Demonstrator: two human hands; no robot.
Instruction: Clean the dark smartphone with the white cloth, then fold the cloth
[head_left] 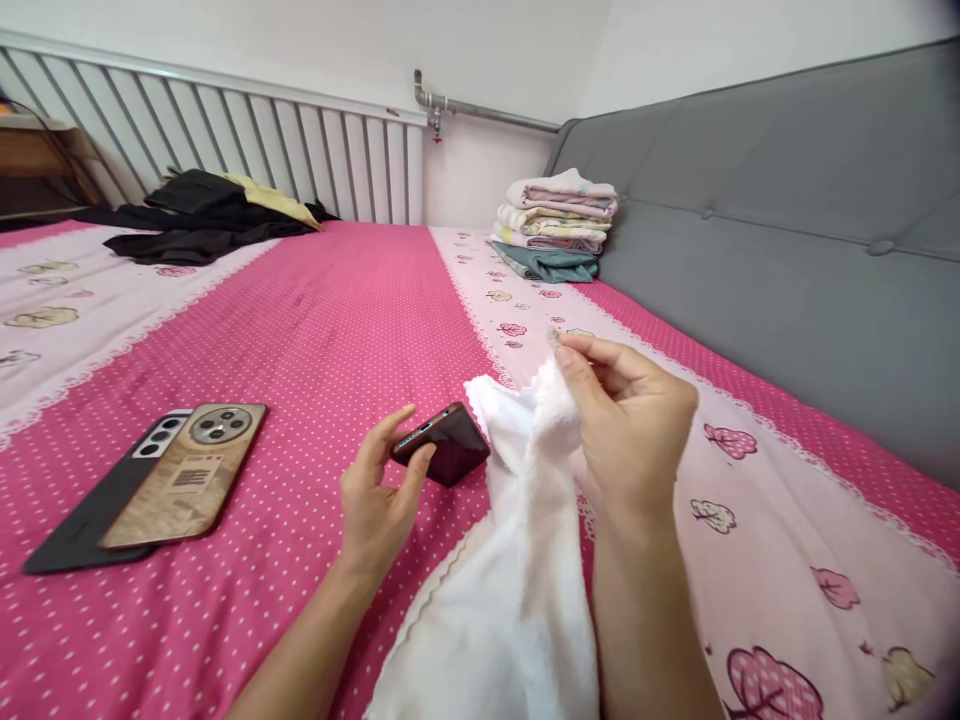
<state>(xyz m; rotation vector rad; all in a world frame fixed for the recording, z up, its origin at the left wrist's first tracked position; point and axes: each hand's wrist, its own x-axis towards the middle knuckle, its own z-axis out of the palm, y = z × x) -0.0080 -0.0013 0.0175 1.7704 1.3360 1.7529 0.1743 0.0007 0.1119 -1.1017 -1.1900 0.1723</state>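
Observation:
My left hand (382, 490) grips a dark smartphone (450, 450) by its edge between thumb and fingers, its port end toward me and the phone tilted above the bed. A white fluffy cloth (525, 560) hangs from my right hand (630, 420), whose thumb and fingers pinch its upper edge. A small greyish bit pokes out at the fingertips; I cannot make out what it is. The cloth's top left part lies against or just beside the phone's far end. To the left, a phone with a wood-look back (180, 490) rests partly on a black phone (90, 520), cameras facing up.
Everything lies on a bed with a pink dotted sheet (337, 290). Folded clothes (559, 220) are stacked near the grey padded headboard (765, 220). Black garments (195, 210) and a yellow one (274, 198) lie near the white radiator (262, 130). A pipe (495, 112) runs along the wall.

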